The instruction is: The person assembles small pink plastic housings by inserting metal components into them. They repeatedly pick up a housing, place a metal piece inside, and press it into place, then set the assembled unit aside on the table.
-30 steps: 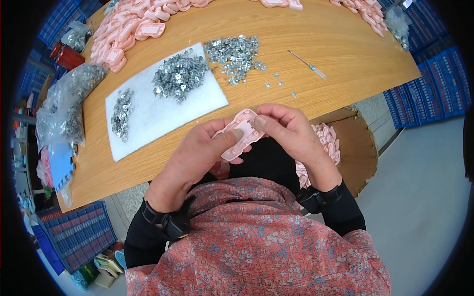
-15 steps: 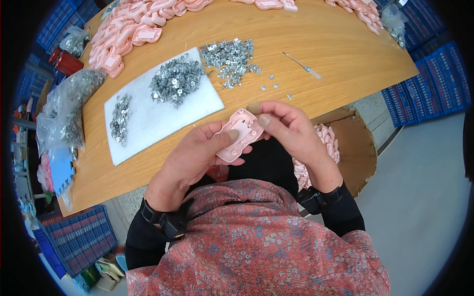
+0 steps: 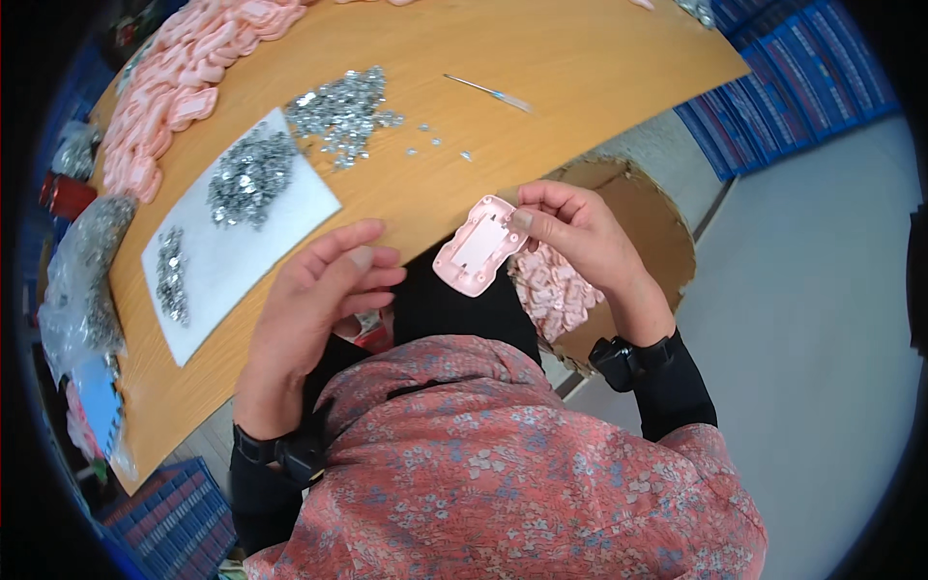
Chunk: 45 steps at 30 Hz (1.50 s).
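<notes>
Between the hands [image 3: 583,242], pink shell [image 3: 476,246], one edge hidden — pink pile [image 3: 184,82] cropped

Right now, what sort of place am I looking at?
Likely an assembly workshop: heaps of small metal parts and pink shells on a table, plus a carton of pink pieces.

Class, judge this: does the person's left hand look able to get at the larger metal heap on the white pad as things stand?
Probably yes: the left hand looks empty, nothing visible blocks the metal heap, and the right hand holds the pink shell aside.
</notes>
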Available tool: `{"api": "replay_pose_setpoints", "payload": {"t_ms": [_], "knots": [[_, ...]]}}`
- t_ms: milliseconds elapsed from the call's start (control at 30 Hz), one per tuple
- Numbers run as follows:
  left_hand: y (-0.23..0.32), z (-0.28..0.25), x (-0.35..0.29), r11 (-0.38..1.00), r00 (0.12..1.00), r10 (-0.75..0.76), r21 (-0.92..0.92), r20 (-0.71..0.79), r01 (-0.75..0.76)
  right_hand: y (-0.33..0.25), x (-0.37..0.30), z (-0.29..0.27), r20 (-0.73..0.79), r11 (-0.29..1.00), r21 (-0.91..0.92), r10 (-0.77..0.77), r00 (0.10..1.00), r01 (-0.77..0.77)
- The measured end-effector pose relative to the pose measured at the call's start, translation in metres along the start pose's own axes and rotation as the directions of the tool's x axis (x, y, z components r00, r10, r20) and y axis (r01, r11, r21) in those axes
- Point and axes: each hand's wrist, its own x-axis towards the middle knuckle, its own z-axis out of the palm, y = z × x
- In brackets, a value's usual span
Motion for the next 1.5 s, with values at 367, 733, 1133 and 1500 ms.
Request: {"api": "replay_pose_setpoints", "payload": {"t_ms": [367,733,1133,1500], "knots": [[0.027,-0.02,-0.021,0.988,0.995,0.092,0.129,-0.038,-0.086,0.098,-0.062,-0.142,-0.542,0.783,-0.53,-0.016,0.84,-0.327],[0.123,-0.136,0.046,0.437,0.827,0.466,0.894,-0.316,0.096,0.012,0.011,-0.039,-0.283,0.589,-0.783,-0.624,0.728,0.201],[0.158,-0.245,0.147,-0.275,0.751,0.66,0.928,-0.008,0.251,-0.028,0.052,0.021,-0.115,0.528,-0.797,-0.609,0.785,0.293],[0.148,-0.142,0.059,0.926,0.974,0.221,0.325,-0.059,-0.191,-0.055,0.09,0.065,-0.019,0.656,-0.63,-0.548,0.836,0.415]]}}
